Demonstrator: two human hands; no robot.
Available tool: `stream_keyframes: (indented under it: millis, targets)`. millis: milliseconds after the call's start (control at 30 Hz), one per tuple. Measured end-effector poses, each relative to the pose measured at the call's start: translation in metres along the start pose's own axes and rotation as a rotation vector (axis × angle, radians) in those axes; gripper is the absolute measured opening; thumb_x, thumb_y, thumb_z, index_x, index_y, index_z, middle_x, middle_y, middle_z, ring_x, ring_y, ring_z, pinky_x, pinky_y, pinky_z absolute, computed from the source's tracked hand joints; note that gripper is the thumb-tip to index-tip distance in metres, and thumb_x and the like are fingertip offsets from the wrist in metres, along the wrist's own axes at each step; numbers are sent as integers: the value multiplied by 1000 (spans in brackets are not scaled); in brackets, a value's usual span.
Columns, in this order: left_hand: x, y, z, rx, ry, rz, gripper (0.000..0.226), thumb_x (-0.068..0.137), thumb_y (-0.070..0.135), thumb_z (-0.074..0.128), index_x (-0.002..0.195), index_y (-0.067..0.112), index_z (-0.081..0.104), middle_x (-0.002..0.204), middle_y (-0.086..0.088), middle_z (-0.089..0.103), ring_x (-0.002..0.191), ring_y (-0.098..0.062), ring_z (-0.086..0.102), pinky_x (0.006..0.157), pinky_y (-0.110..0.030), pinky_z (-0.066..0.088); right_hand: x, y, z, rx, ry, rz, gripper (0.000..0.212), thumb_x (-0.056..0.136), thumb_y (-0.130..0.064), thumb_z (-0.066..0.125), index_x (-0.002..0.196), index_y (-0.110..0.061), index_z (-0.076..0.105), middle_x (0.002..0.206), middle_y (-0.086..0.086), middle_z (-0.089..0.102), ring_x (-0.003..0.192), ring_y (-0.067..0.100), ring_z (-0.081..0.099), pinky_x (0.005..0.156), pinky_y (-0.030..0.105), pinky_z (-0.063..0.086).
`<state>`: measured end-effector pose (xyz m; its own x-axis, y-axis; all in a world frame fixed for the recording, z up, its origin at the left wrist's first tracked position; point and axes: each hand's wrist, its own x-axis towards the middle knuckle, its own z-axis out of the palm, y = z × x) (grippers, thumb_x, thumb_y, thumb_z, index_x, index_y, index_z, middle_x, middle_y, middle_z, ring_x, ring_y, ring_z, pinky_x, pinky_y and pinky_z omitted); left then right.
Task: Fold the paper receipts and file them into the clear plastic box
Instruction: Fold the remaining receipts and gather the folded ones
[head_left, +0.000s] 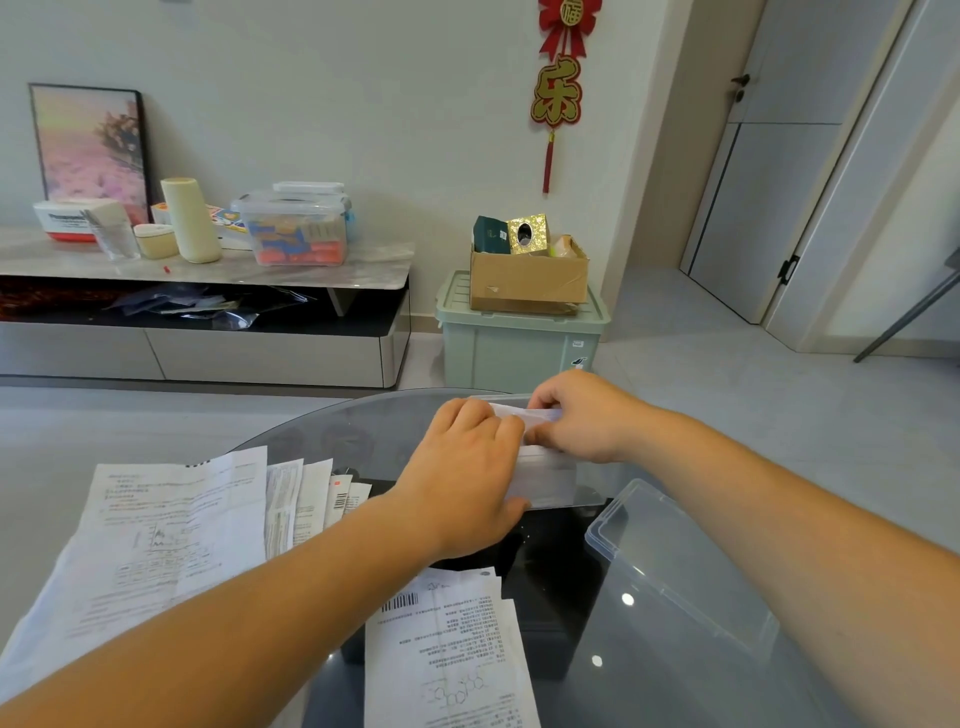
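Observation:
The clear plastic box (548, 480) stands at the far side of the round glass table (649, 665). My left hand (465, 478) lies over the box's left end, its thumb against the front wall and its fingers bent over the top. My right hand (582, 415) pinches a folded white receipt (535, 414) at the box's top edge. A fan of unfolded receipts (171, 525) lies on the left of the table. More printed sheets (447, 654) lie near the front.
The box's clear lid (675, 561) lies on the table to the right. Beyond the table stand a low TV cabinet (208, 322) with a lidded storage tub (296, 228) and a green bin (519, 338) topped by a cardboard carton (527, 278).

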<state>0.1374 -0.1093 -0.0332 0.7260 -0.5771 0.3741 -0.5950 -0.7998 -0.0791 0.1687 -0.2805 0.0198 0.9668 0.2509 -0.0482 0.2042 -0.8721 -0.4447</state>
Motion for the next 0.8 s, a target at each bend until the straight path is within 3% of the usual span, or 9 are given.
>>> stream_keyframes:
  millis: [200,300,400,467,600,700,800]
  targets:
    - [-4,4,5,-59,65,-44,56,78,59,62,117,20,49,126,-3,42,123,-27,35,108,-41,28,1,0,-3,-64,-155,-23,12,96,-19,55,87,-25,60,96,-1,64,93,21,59,78,33,47]
    - [-4,6,4,-134,66,-89,72,77,61,64,130,17,43,133,-3,41,130,-26,36,111,-40,28,-1,-1,-2,-48,-216,-15,21,99,-14,41,90,-24,57,91,-8,57,91,15,55,76,29,43]
    - [-3,6,2,-183,-1,-142,84,81,63,62,144,15,32,147,-1,39,146,-23,23,120,-40,17,-4,2,1,-68,-244,-36,28,104,-26,31,105,-26,59,105,-13,57,106,11,51,97,31,40]
    - [-4,4,1,-171,-21,-138,78,82,66,58,141,19,37,146,3,42,150,-21,16,121,-40,13,-9,6,3,-188,-247,-100,37,107,-37,21,105,-30,57,104,-15,56,109,10,49,108,39,32]
    - [-2,0,-4,-82,-69,-94,66,84,71,51,133,26,52,135,6,53,148,-19,18,121,-39,12,-17,5,8,-418,-219,-193,40,109,-41,11,76,-39,34,81,-13,45,94,13,46,105,41,27]
    - [0,-4,-7,-27,-88,-59,64,85,72,49,131,28,55,128,7,57,142,-19,27,118,-39,15,-18,10,11,-345,-131,-232,39,105,-50,13,83,-36,43,86,-11,54,89,12,52,102,42,33]
    - [2,-7,-9,-25,-113,-47,62,84,73,49,130,32,55,123,10,57,137,-17,29,115,-38,16,-20,15,13,-357,-73,-272,54,96,-66,12,99,-33,55,90,-11,62,86,9,56,98,40,39]
